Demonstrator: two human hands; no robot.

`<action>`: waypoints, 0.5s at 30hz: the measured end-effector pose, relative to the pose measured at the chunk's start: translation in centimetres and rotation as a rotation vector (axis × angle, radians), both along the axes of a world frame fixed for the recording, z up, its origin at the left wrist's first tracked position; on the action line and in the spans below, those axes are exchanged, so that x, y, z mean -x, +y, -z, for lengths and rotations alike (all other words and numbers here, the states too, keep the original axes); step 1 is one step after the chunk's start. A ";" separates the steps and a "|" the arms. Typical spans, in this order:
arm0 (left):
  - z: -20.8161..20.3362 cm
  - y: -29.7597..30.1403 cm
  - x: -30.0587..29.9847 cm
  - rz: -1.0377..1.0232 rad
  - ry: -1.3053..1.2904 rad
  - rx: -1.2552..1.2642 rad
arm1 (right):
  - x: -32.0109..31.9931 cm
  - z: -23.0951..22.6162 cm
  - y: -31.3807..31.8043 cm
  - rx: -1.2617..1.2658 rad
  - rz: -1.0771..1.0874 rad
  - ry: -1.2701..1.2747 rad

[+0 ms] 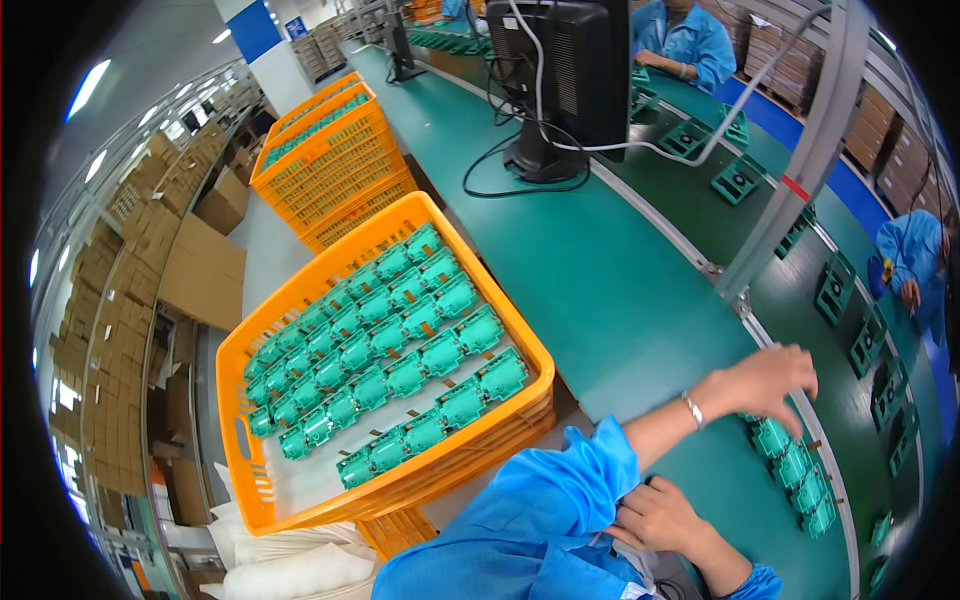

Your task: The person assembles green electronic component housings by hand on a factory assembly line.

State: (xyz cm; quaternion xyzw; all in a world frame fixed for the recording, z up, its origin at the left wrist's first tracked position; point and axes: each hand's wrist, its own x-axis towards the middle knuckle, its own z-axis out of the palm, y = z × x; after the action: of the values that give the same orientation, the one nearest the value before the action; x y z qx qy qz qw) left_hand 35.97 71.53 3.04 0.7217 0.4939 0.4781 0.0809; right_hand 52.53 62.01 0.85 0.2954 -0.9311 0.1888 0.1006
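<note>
My left hand [765, 385], with a bracelet at its wrist, reaches right over the green table. Its thumb and fingers are apart and curved above a short row of green molded housings [797, 470]; the thumb is close to the upper ones. I cannot tell whether it touches them. Nearer my body, my right hand [658, 515] has its fingers bent inward against my blue left sleeve [590, 470]. Whatever those fingers may hold is hidden. To the left stands an orange crate [545, 385] with several rows of similar green housings [430, 365] on a white liner.
More orange crates [330, 165] stand behind. A black monitor [560, 80] with loose cables sits on the green bench [560, 260]. A metal post [800, 150] rises beside a conveyor carrying dark green frames [835, 285]. Co-workers in blue [690, 45] sit across it. White sacks [290, 560] lie below.
</note>
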 end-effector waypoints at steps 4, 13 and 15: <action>4.1 -1.1 -3.0 -0.258 0.513 0.007 | 0.3 0.5 -0.2 0.010 -0.017 -0.029; 5.4 1.2 -3.1 -0.234 0.646 0.083 | 0.0 1.2 0.0 0.008 0.023 0.022; 5.4 1.2 -3.0 -0.190 0.614 0.051 | -0.4 0.9 -0.2 -0.007 0.028 0.019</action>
State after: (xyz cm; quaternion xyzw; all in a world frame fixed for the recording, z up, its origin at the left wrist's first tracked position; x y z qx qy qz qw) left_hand 38.98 72.76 -2.38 0.7805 0.5723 0.2311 -0.0990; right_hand 52.89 61.85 -0.05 0.2843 -0.9349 0.1814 0.1109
